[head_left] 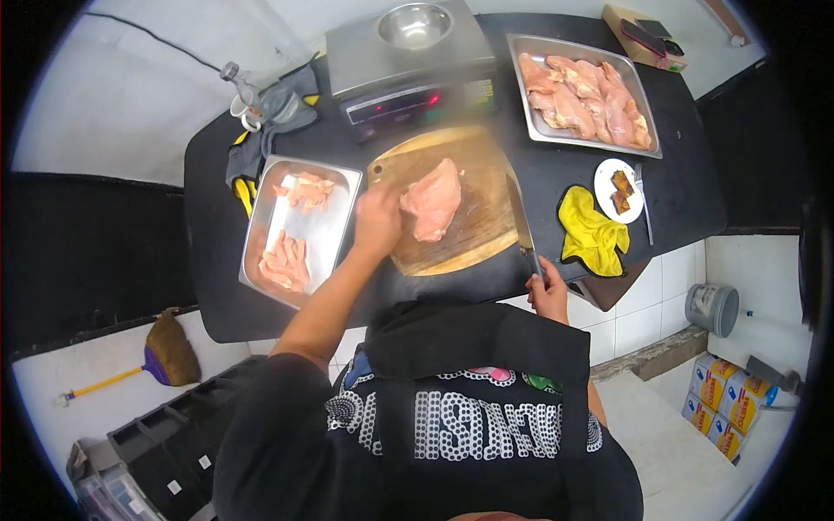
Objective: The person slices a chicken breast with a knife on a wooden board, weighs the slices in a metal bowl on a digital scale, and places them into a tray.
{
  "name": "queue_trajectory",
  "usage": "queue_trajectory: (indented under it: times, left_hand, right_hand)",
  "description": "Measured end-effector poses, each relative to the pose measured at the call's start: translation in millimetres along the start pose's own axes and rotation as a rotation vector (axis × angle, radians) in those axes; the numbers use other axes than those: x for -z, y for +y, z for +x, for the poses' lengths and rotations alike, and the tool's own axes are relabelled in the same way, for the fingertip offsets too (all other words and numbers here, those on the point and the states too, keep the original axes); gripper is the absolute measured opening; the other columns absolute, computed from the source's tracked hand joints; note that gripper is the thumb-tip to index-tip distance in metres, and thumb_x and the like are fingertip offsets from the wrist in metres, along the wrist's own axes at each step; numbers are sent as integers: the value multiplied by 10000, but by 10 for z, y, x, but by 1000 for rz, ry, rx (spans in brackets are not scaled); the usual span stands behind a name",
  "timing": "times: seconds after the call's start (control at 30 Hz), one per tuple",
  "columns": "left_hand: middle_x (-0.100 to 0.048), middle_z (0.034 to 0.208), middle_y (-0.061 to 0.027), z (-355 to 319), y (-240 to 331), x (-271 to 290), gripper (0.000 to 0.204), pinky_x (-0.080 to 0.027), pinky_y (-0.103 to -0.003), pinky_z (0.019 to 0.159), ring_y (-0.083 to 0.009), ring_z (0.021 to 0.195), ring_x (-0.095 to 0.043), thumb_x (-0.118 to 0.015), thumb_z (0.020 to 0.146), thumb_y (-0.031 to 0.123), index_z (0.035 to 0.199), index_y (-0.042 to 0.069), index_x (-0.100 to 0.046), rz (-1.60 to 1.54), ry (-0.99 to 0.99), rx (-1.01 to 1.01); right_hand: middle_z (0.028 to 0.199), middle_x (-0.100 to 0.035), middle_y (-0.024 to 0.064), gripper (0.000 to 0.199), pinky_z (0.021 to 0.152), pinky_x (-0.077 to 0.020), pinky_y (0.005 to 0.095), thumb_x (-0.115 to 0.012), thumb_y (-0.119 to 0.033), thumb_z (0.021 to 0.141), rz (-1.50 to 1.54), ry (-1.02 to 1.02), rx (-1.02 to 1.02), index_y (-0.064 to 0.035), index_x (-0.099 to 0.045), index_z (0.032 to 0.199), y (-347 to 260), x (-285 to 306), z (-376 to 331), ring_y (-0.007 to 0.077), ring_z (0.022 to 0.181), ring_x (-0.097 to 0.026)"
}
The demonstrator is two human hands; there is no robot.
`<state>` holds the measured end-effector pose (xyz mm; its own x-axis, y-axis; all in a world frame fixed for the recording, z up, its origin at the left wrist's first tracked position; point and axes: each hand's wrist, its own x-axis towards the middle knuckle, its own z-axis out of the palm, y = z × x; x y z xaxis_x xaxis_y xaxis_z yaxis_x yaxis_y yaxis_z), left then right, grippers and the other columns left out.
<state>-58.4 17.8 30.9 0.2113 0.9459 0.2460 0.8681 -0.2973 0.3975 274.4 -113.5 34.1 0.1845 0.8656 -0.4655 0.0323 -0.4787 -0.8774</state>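
A raw chicken breast [433, 201] lies on the wooden cutting board [482, 247] in front of me. My left hand [379, 217] is over the board's left edge, close beside the breast; its fingers are blurred, and I cannot tell whether they touch the meat. In my right hand [549, 293] is the handle of a kitchen knife [520, 217], its blade pointing away from me along the board's right edge. Left of the board, a steel tray [325, 227] holds a small heap of chicken pieces [306, 191] and a pile of chicken strips [285, 262].
A digital scale [408, 69] with a steel bowl [415, 28] stands behind the board. At the back right, a steel tray [543, 139] holds several chicken breasts [591, 97]. Nearer are a yellow cloth [592, 233], a white plate [606, 207] and a fork [645, 204]. A glass bottle [243, 87] stands back left.
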Motion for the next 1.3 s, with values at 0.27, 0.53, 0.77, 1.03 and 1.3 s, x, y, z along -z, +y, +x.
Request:
queue_trajectory:
  times: [0.27,0.53,0.77,1.03,1.3]
  left_hand:
    - [-267,1525,-78,277,-65,-178,602,-157,-581,1103,-306,1417,-205,-462,915,341,1448,107,-307,135,-474,-177]
    - [-242,1521,-151,272,73,-234,551,-124,-548,1129,-313,1426,-173,-436,943,270,1441,67,-317,-22,-338,-155]
    - [-228,1535,-98,802,182,-407,557,-127,-573,1123,-290,1426,-178,-362,974,333,1465,89,-264,66,-509,-182]
    - [-188,1543,-136,406,-25,-504,602,-127,-592,1108,-311,1433,-150,-437,938,357,1460,100,-279,-73,-297,40]
    - [-198,1540,-141,-707,150,91,612,-42,-621,1104,-365,1426,-145,-527,875,278,1434,117,-335,-21,-586,-296]
  right_hand:
    - [724,-574,27,406,490,-409,215,-535,-65,900,-100,-65,69,-39,-500,1304,-188,-100,36,68,551,-493]
    - [755,-599,35,426,497,-420,227,-541,-72,899,-42,26,10,-35,-484,1319,9,63,-113,77,562,-509]
    - [749,-589,25,416,502,-416,221,-547,-67,900,-25,27,27,-41,-492,1312,-39,16,-118,72,562,-503]
    - [743,-561,11,414,503,-410,214,-542,-56,891,-29,57,40,-56,-508,1303,-22,45,-221,65,561,-490]
    - [733,-562,7,416,503,-414,216,-545,-61,889,-19,82,-9,-57,-509,1303,82,141,-292,65,561,-494]
